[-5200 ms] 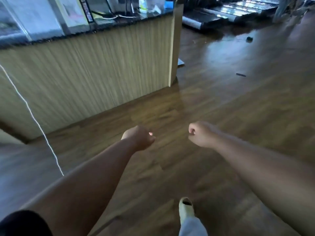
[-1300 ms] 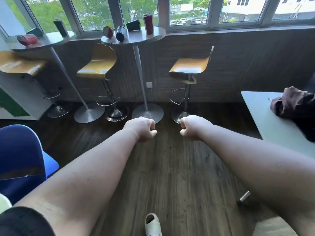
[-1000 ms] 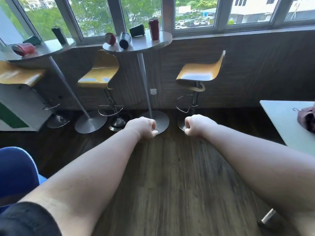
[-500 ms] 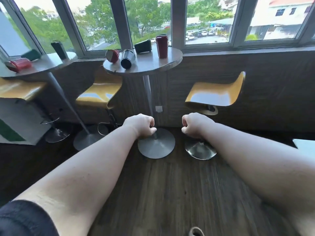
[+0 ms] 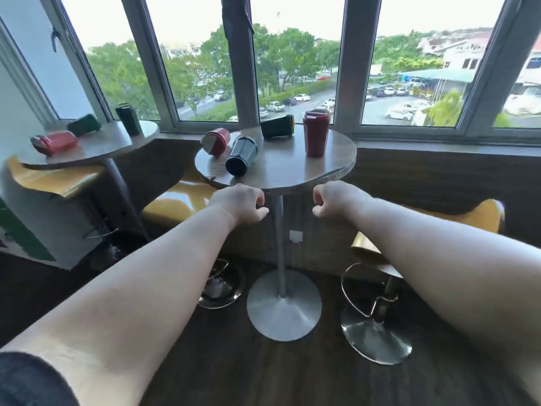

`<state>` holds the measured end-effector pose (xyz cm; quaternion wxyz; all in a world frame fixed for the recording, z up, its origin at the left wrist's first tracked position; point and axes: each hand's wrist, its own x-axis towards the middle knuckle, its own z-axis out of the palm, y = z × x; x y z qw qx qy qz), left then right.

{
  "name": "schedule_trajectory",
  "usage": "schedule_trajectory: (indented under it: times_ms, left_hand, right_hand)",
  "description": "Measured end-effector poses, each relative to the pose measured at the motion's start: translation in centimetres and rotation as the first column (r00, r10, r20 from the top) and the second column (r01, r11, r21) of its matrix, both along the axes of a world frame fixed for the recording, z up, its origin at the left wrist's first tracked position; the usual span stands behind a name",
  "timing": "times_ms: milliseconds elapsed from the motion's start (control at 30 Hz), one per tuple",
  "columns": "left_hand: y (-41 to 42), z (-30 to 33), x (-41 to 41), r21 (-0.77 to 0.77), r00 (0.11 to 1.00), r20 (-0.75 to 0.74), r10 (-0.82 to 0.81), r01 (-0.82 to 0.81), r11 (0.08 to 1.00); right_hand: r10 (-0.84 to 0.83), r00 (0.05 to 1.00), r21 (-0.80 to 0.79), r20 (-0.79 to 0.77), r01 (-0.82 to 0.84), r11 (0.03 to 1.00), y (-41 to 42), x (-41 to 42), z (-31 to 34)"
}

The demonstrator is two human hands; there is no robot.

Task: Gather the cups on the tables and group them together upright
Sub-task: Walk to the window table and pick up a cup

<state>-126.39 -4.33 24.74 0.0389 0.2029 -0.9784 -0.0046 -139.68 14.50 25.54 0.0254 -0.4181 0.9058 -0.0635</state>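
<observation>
Surface: round grey pedestal surface point(image 5: 292, 168) standing by windows.
Hands: left hand point(image 5: 240, 203) and right hand point(image 5: 333, 200) hovering fisted, empty, before its near edge.

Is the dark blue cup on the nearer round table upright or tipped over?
Tipped over. The dark blue cup lies on its side on the round table, one round end facing the camera, unlike the red cup standing upright.

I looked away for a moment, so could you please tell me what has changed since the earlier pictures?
The person walked from the counter up to the round table. Left hand and right hand stay fisted, empty. The cups are untouched: the red cup upright, the others nearby lying down.
</observation>
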Motion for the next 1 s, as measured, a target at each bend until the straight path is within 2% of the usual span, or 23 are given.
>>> schedule_trajectory:
  times_ms: [200,433,600,667,767,900,1000]
  left_hand:
    - [-9.3,4.0,-6.8,-0.047,0.981,-0.195,0.01,-0.019,0.999]
    - [-19.4,5.1,-13.6,0.206,0.968,-0.23,0.103,-0.055,0.977]
    - [-23.0,3.5,-17.8,0.433,0.974,-0.181,0.135,-0.044,0.9]
    - [-23.9,2.8,-19.4,0.553,0.972,-0.167,0.165,-0.046,0.832]
    - [-24.7,1.8,-21.3,0.717,0.97,-0.115,0.212,-0.066,0.693]
    - [-25.5,1.0,-22.6,0.841,0.975,-0.035,0.22,-0.091,0.534]
    - [-26.2,0.4,-23.5,0.885,0.984,-0.02,0.176,-0.064,0.461]
  right_hand:
    - [-0.026,1.0,-0.104,-0.003,0.026,0.994,-9.8,-6.7,2.3]
    - [-0.093,0.99,-0.26,0.108,0.119,0.958,-19.4,-11.9,2.6]
    - [-0.092,0.971,-0.317,0.22,0.16,0.935,-24.8,-15.1,1.4]
    - [-0.046,0.916,-0.366,0.398,0.204,0.908,-26.5,-16.6,0.6]
    - [-0.006,0.758,-0.351,0.652,0.308,0.884,-28.1,-18.4,-0.3]
    - [0.032,0.661,-0.3,0.75,0.297,0.907,-29.2,-20.3,-1.0]
    - [0.115,0.525,-0.288,0.843,0.261,0.921,-29.6,-21.2,-1.3]
